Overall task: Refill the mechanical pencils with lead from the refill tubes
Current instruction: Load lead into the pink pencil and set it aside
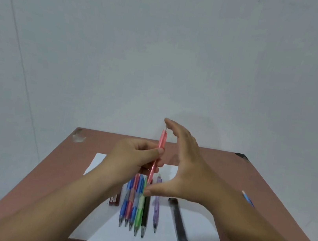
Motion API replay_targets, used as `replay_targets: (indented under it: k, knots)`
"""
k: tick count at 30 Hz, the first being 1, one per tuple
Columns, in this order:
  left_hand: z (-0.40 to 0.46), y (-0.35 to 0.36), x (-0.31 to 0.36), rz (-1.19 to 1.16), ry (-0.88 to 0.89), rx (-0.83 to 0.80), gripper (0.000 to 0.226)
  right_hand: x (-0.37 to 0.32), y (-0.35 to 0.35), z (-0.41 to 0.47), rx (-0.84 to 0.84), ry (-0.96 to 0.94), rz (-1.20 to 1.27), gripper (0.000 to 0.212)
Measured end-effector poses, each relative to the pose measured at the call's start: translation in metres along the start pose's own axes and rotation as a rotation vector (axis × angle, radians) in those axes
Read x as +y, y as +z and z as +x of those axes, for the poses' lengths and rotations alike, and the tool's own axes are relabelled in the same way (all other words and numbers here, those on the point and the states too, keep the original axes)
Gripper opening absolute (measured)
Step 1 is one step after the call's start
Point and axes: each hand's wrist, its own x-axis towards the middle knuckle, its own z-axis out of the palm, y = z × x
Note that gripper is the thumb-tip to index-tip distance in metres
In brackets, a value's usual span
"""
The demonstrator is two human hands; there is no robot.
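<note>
Held upright above a reddish-brown surface (40,189): a pink mechanical pencil (158,153), pinched at mid-barrel in the curled fingers and thumb of the left hand (133,161), its cap end up and its lower end hidden behind the thumb of the other hand. Poised beside it, the right hand (183,165), grip open, fingers straight and arched over the pencil's top, forefinger tip touching or just at the cap; thumb stretched out low, across the row below. Closed on nothing.

Laid out on a white sheet of paper (198,237) beneath: a tight row of pencils, tips toward the camera, touching side by side — blue pencil (123,208), red pencil (129,206), second blue pencil (133,211), green pencil (139,214), black pencil (145,215). Set slightly apart to the right, a purple pencil (156,206).

Farther right on the same sheet, well apart from the row, a long dark refill tube (179,222), lying flat and angled; contents not discernible through the dark plastic. At the sheet's left edge, just beside the blue pencil, a dark red refill tube (114,200), partly hidden under the left forearm; contents likewise impossible to tell.

Near the surface's right edge, partly hidden behind the right forearm, a blue-and-white pencil (247,198). Behind everything, a plain pale wall (164,49).
</note>
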Motion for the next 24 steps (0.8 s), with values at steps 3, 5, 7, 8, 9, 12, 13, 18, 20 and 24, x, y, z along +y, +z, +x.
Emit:
replay_targets:
  k: [3, 5, 7, 8, 9, 12, 13, 18, 20, 24]
  knots:
    - [0.005, -0.008, -0.007, 0.047, 0.008, 0.025, 0.015, 0.005, 0.009, 0.012, 0.178, 0.097, 0.332, 0.096]
    - [0.007, -0.014, -0.013, 0.088, 0.001, 0.049, 0.014, 0.014, 0.015, 0.021, 0.31, 0.193, 0.502, 0.057]
    - [0.007, -0.017, -0.019, 0.117, -0.005, 0.069, 0.011, 0.019, 0.021, 0.026, 0.381, 0.29, 0.605, 0.028]
    - [0.007, -0.018, -0.022, 0.14, 0.002, 0.07, 0.011, 0.021, 0.024, 0.026, 0.391, 0.318, 0.644, 0.02]
    - [0.007, -0.019, -0.025, 0.177, 0.016, 0.066, 0.011, 0.023, 0.027, 0.025, 0.394, 0.331, 0.675, 0.016]
    - [0.005, -0.02, -0.032, 0.304, 0.053, 0.049, 0.011, 0.024, 0.032, 0.024, 0.407, 0.337, 0.731, 0.013]
    - [0.005, -0.02, -0.033, 0.332, 0.067, 0.04, 0.011, 0.025, 0.032, 0.024, 0.411, 0.337, 0.741, 0.013]
    - [0.005, -0.02, -0.035, 0.362, 0.143, 0.034, 0.011, 0.029, 0.03, 0.022, 0.439, 0.334, 0.779, 0.014]
    - [0.005, -0.022, -0.037, 0.372, 0.141, 0.031, 0.01, 0.032, 0.027, 0.022, 0.492, 0.361, 0.813, 0.012]
    - [0.009, -0.028, -0.041, 0.461, 0.178, 0.043, 0.02, 0.055, 0.015, 0.016, 0.393, 0.336, 0.489, 0.011]
